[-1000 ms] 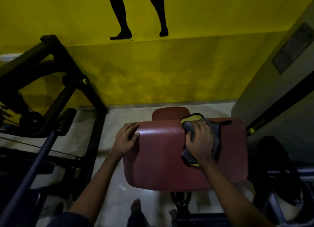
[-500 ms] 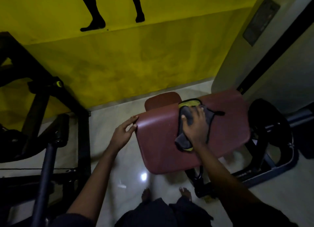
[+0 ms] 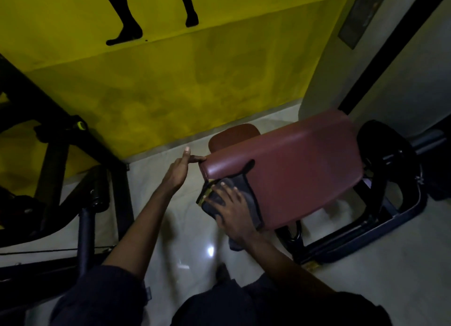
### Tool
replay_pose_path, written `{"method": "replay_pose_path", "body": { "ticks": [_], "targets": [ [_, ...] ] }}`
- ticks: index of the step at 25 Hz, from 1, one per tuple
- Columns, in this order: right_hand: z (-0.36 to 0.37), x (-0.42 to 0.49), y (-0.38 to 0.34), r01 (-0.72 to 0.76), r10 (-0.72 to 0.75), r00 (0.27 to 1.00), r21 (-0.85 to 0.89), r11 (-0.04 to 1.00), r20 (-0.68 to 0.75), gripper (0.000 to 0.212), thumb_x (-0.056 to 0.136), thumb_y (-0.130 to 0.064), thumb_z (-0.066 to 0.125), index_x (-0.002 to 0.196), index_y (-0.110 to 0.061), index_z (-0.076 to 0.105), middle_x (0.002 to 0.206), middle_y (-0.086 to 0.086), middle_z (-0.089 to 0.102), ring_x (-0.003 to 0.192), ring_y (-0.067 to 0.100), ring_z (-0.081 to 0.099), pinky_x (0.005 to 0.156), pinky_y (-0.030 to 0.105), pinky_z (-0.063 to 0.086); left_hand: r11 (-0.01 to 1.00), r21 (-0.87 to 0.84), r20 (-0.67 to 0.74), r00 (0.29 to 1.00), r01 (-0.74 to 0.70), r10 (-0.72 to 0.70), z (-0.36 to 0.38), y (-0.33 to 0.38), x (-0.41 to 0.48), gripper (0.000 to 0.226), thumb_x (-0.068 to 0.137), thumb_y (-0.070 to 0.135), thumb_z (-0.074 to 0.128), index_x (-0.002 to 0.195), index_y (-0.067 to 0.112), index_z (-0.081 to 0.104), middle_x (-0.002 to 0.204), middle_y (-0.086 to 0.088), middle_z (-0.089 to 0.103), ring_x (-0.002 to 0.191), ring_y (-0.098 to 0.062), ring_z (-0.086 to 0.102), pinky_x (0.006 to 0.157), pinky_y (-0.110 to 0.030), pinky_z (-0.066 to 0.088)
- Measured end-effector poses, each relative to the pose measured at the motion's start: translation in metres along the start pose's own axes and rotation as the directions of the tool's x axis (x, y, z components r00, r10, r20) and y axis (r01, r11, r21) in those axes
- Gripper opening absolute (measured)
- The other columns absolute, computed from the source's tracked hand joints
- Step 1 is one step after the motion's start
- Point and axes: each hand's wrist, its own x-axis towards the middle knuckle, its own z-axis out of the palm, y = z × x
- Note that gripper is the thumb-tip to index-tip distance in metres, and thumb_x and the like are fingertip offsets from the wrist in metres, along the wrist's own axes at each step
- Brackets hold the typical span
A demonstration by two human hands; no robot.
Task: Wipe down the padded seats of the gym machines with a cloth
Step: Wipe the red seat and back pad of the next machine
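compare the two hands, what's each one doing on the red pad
The right hand lies flat, palm down, pressing the cloth onto the near left corner of the red pad. The left hand holds nothing and only touches the pad's left edge with its fingertips. The right hand's fingers are spread wide; the left hand's are held close together. Both reach the same pad from the same side.

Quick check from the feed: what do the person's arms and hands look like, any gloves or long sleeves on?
No gloves: the left hand and the right hand are both bare. The forearms are uncovered too. Dark sleeves, navy or black in this dim light, show at the bottom of the frame: the left sleeve ends about the elbow, as does the right sleeve. No watch, rings or wristbands that I can make out.
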Motion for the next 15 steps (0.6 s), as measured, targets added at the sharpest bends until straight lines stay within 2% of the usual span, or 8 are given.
{"method": "replay_pose_path", "body": {
  "ticks": [4, 7, 9, 12, 14, 15],
  "targets": [
    [0.013, -0.011, -0.003, 0.116, -0.114, 0.992, -0.034, 0.993, 0.058, 0.048, 0.079, -0.022, 0.075, 0.126, -0.027, 0.068, 0.152, -0.002, 0.050, 0.149, 0.025, 0.031, 0.116, 0.054, 0.035, 1.000, 0.021, -0.012, 1.000, 0.003, -0.002, 0.004, 0.001, -0.007, 0.079, 0.090, 0.081, 0.002, 0.114, 0.049, 0.070, 0.148, -0.001, 0.052, 0.141, -0.021, 0.040, 0.116, -0.039, 0.023],
    [0.016, -0.052, 0.028, 0.212, -0.209, 0.975, -0.040, 0.976, 0.075, 0.055, 0.082, -0.031, 0.069, 0.136, -0.033, 0.061, 0.154, -0.003, 0.047, 0.150, 0.025, 0.030, 0.118, 0.052, 0.034, 0.999, 0.054, -0.046, 0.999, -0.006, 0.009, 0.014, 0.002, -0.017, 0.068, 0.100, 0.068, 0.009, 0.128, 0.040, 0.065, 0.142, -0.004, 0.057, 0.136, -0.024, 0.046, 0.102, -0.031, 0.028],
    [0.014, -0.069, 0.048, 0.204, -0.202, 0.977, -0.014, 0.979, 0.068, 0.064, 0.078, -0.031, 0.071, 0.140, -0.037, 0.056, 0.156, -0.003, 0.045, 0.150, 0.026, 0.031, 0.120, 0.050, 0.030, 0.998, 0.033, -0.057, 0.997, -0.049, 0.051, 0.022, -0.001, -0.023, 0.060, 0.102, 0.063, 0.015, 0.131, 0.040, 0.062, 0.144, 0.002, 0.056, 0.137, -0.020, 0.045, 0.103, -0.029, 0.028],
    [0.006, -0.073, 0.071, 0.059, -0.059, 0.998, 0.070, 0.996, -0.002, 0.062, 0.080, -0.026, 0.065, 0.141, -0.035, 0.057, 0.157, 0.002, 0.045, 0.151, 0.027, 0.033, 0.116, 0.055, 0.033, 0.998, -0.019, -0.062, 0.997, -0.056, 0.054, 0.028, -0.010, -0.026, 0.056, 0.103, 0.063, 0.016, 0.134, 0.044, 0.058, 0.148, 0.008, 0.051, 0.140, -0.014, 0.042, 0.107, -0.028, 0.027],
    [-0.003, -0.060, 0.084, -0.129, 0.142, 0.986, 0.144, 0.981, -0.084, 0.054, 0.087, -0.028, 0.058, 0.141, -0.031, 0.059, 0.157, 0.005, 0.046, 0.150, 0.029, 0.036, 0.111, 0.059, 0.040, 0.996, -0.061, -0.048, 0.997, -0.058, 0.055, 0.027, -0.013, -0.025, 0.059, 0.100, 0.069, 0.014, 0.134, 0.047, 0.057, 0.148, 0.011, 0.051, 0.140, -0.011, 0.040, 0.110, -0.029, 0.025],
    [-0.009, -0.047, 0.091, -0.242, 0.268, 0.954, 0.189, 0.952, -0.132, 0.051, 0.090, -0.031, 0.056, 0.141, -0.029, 0.060, 0.156, 0.006, 0.046, 0.149, 0.030, 0.037, 0.109, 0.060, 0.042, 0.994, -0.090, -0.034, 0.998, -0.055, 0.052, 0.027, -0.014, -0.025, 0.061, 0.098, 0.072, 0.013, 0.134, 0.048, 0.057, 0.147, 0.013, 0.051, 0.141, -0.010, 0.040, 0.113, -0.032, 0.025]
  ]
}}
